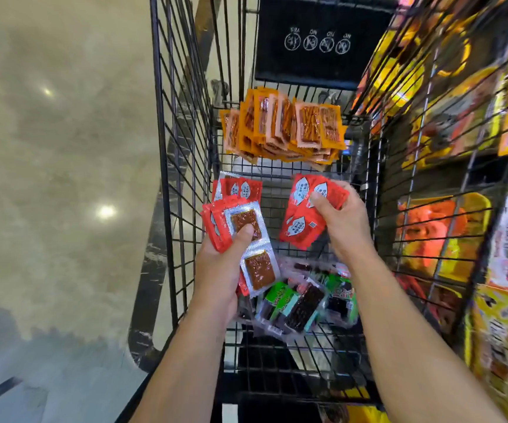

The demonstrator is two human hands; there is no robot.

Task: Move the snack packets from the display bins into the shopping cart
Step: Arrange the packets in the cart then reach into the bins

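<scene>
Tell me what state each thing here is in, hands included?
Left hand: curled round the left red stack, thumb on top.
Right hand: pinching the right red bunch.
Left red stack: fanned, held over the cart.
Right red bunch: held over the cart.
Orange packets: piled at the cart's far end.
Green and black packets: lying loose on the cart floor.
Shopping cart: partly filled.
Display bins: stocked, blurred.

Glossy beige floor [48,178] — two bright light glints [106,211] on it.
</scene>
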